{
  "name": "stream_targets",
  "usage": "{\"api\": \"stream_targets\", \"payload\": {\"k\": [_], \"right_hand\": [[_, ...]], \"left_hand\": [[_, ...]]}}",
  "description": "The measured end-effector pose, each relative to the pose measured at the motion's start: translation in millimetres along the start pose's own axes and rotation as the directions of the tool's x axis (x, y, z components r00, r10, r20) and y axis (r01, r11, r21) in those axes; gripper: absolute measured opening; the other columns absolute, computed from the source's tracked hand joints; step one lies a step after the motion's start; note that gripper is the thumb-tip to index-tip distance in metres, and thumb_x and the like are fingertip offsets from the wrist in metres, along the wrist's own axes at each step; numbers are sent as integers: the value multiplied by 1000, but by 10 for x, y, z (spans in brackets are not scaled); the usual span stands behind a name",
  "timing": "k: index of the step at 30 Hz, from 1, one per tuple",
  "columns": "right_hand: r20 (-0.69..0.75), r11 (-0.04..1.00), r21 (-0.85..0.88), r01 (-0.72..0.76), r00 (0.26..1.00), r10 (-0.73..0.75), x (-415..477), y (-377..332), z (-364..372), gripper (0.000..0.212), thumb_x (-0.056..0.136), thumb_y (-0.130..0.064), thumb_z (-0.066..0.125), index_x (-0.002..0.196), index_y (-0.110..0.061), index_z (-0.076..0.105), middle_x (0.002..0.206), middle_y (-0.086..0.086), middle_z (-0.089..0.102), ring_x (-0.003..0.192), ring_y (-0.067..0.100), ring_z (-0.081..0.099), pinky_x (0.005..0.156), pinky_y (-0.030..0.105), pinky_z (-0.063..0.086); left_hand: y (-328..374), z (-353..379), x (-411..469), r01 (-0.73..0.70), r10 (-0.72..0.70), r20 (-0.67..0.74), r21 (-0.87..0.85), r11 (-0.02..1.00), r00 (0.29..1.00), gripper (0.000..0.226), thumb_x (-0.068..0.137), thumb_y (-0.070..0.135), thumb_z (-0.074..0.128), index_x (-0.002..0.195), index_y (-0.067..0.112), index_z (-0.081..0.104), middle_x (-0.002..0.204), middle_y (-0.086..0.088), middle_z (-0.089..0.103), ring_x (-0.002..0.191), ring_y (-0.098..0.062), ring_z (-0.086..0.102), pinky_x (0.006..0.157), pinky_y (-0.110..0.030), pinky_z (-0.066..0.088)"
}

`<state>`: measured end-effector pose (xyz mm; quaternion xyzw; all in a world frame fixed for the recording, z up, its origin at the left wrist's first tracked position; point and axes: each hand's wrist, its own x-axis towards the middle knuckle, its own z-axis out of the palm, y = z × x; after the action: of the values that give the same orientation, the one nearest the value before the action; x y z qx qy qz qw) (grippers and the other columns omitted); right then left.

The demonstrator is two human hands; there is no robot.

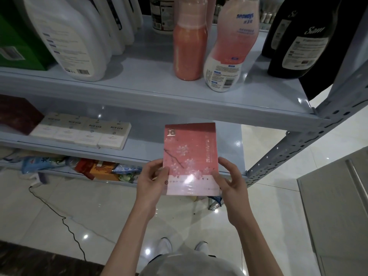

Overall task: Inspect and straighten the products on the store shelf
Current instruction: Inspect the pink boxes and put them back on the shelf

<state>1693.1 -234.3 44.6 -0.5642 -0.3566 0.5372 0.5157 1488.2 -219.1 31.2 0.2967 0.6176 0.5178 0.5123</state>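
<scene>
Between both grips, pink box (190,158) is standing upright: left hand (151,180) is pinching its lower-left edge, right hand (231,182) is clamping lower-right.

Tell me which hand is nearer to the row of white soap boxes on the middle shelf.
Left. The left hand grips the pink box's lower left edge, on the side toward the white soap boxes. The right hand holds the opposite edge, farther away.
</scene>
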Motion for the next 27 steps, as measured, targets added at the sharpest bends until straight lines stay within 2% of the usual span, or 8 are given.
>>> {"api": "stream_targets", "payload": {"k": [2, 4, 9, 11, 14, 19, 23, 27], "right_hand": [[-62, 1000, 23, 12, 998, -11, 8, -16, -27, 31, 97, -15, 69, 127, -22, 65, 103, -19, 76, 86, 4, 73, 64, 23, 59], [-87, 999, 46, 2, 996, 2, 13, -27, -48, 29, 96, -20, 71, 125, -21, 68, 103, -15, 77, 89, 8, 74, 65, 23, 59], [-113, 993, 118, -29, 993, 43, 9, -59, -79, 26, 99, -23, 67, 124, -21, 72, 103, 1, 79, 91, 14, 74, 63, 21, 57], [-115, 988, 148, -44, 991, 62, 8, -53, -91, 25, 101, -23, 63, 124, -22, 72, 110, 2, 77, 98, 15, 72, 67, 23, 58], [-97, 979, 190, -74, 991, 94, 16, -41, -109, 27, 105, -21, 55, 127, -21, 72, 116, 3, 76, 111, 20, 69, 85, 32, 57], [-60, 964, 250, -94, 992, 112, 36, -50, -114, 34, 107, -10, 47, 131, -19, 69, 126, -2, 74, 119, 13, 68, 87, 23, 59], [-49, 962, 254, -102, 992, 118, 58, -18, -129, 38, 108, -6, 43, 136, -17, 65, 131, 1, 72, 124, 18, 66, 104, 33, 54], [-23, 968, 233, -90, 995, 98, 56, -3, -135, 44, 107, 0, 38, 138, -14, 64, 130, -1, 72, 124, 16, 66, 96, 24, 57]], "left_hand": [[51, 20, -37, -2, 2, 53, -9, 1000, 999, 25, 94, 23, 72, 119, 22, 70, 110, 8, 76, 102, -11, 71, 75, -21, 59], [103, 42, -68, 10, -9, 100, -13, 1000, 995, 26, 94, 27, 71, 120, 28, 70, 103, 14, 76, 98, -9, 72, 76, -26, 60], [169, 45, -84, 42, -33, 171, -50, 998, 985, 32, 98, 23, 64, 128, 35, 68, 104, 5, 78, 99, -15, 73, 88, -36, 57], [198, 45, -95, 28, -17, 198, -50, 998, 980, 32, 101, 25, 60, 131, 34, 66, 111, 7, 77, 103, -13, 72, 90, -35, 53], [222, 45, -115, 6, 6, 208, -55, 998, 978, 30, 104, 21, 54, 131, 29, 66, 112, 7, 77, 102, -10, 72, 88, -33, 51], [245, 56, -141, 4, 11, 245, -60, 998, 969, 31, 105, 19, 52, 128, 34, 67, 122, 12, 73, 110, -6, 69, 88, -27, 52], [258, 82, -139, -40, 43, 261, -15, 999, 964, 31, 103, 27, 57, 129, 41, 66, 132, 14, 67, 116, -2, 65, 83, -18, 56], [267, 79, -130, -51, 53, 266, -16, 999, 963, 32, 104, 25, 55, 132, 37, 66, 135, 12, 65, 121, -5, 63, 86, -18, 55]]}}
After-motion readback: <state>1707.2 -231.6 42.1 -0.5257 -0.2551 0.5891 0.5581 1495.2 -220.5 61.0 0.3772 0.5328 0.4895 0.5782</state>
